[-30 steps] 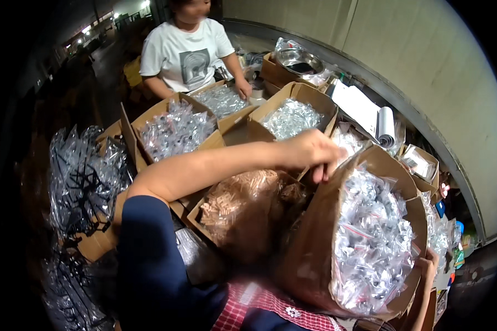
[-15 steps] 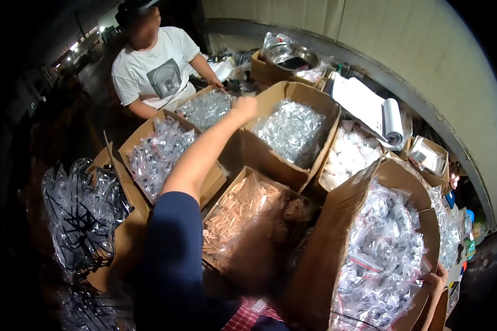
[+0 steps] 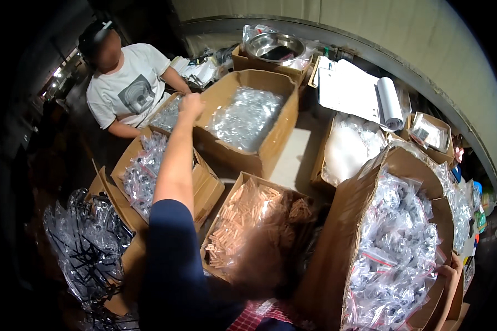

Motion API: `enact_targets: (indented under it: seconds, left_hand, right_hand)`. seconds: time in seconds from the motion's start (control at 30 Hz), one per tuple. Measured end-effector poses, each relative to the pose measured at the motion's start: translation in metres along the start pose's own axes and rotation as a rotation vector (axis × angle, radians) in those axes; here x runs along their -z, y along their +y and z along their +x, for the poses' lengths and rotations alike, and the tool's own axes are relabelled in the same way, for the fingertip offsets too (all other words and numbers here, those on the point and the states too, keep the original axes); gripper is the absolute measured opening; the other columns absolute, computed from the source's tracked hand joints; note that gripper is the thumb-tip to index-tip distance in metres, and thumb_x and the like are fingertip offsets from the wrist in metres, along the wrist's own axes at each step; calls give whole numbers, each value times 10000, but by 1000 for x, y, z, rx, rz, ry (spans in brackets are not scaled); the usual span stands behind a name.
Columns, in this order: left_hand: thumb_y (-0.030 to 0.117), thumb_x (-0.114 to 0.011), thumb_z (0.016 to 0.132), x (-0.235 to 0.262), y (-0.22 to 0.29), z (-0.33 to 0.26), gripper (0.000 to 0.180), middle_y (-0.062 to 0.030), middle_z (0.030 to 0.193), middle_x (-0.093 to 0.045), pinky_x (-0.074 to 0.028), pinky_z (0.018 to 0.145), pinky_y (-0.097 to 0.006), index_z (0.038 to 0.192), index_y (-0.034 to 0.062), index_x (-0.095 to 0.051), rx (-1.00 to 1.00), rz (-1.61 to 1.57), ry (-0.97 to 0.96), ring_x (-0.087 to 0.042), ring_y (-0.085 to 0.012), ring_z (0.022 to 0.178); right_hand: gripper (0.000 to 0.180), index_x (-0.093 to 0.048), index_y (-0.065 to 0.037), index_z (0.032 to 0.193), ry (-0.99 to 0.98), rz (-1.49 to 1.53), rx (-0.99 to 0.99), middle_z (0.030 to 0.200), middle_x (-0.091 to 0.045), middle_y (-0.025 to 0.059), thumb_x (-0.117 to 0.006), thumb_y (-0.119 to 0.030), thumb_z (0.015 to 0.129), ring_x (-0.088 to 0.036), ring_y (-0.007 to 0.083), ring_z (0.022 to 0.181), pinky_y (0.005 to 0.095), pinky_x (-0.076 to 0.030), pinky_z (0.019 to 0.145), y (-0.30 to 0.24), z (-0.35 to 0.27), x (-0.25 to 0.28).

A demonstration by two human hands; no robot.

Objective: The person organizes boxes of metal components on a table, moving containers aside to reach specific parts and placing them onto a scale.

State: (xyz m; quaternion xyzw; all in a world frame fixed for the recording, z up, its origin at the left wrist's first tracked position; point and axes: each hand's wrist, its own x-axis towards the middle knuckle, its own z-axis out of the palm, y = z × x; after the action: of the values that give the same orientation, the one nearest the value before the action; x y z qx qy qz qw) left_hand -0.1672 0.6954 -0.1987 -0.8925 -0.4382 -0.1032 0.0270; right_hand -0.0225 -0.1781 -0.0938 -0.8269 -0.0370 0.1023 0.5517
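My left hand point(image 3: 191, 105) is closed over the near-left rim of an open cardboard box point(image 3: 281, 140), my arm stretched out across the other boxes. Inside that box lie clear plastic bags point(image 3: 247, 117). At the lower right, my right hand point(image 3: 451, 270) grips the right wall of a tall cardboard box point(image 3: 328, 265), its fingers partly hidden. Clear zip bags point(image 3: 392, 254) with small dark parts, too blurred to name, fill this box. Between the two boxes sits a lower carton of copper-coloured short tubes point(image 3: 240, 220) in clear plastic.
A person point(image 3: 130, 88) in a white shirt stands at the far left beside a box of clear bags point(image 3: 165, 116). Left are a carton of bagged parts point(image 3: 143, 171) and bagged black strips point(image 3: 88, 248). Behind are a metal bowl point(image 3: 275, 47), papers point(image 3: 348, 91) and a box of white bags point(image 3: 348, 149).
My left hand has pulled the box of clear bags to the left, away from the box of white bags. A pale surface now shows between them. My right hand keeps its hold.
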Motion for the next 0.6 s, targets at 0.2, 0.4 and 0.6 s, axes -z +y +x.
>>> enact_targets:
  seconds: [0.2,0.4,0.6]
  left_hand:
    - [361,-694,858,-4,-68,17,357,-159,1104,-703,-545,858,-467,1056,64,-702,88,180,37,-680,-329,1030]
    - [207,-623,856,12,-57,19,187,-180,945,-695,-529,812,-450,919,71,-735,-65,411,567,-658,-346,943]
    - [342,-662,903,168,186,-169,358,-146,1035,-707,-529,842,-413,1098,42,-681,-657,-552,-345,-680,-279,939]
  right_hand:
    - [453,-634,22,1107,48,5,-8,843,-649,50,-560,-61,669,-586,126,667,241,-463,608,-8,-12,-4]
    - [477,-617,-2,1164,73,17,-20,903,-644,47,-568,-73,695,-582,129,724,247,-461,652,-17,-20,-18]
    - [503,-599,-25,1220,126,-3,-79,963,-640,45,-576,-86,722,-578,132,782,254,-459,697,-30,-31,-19]
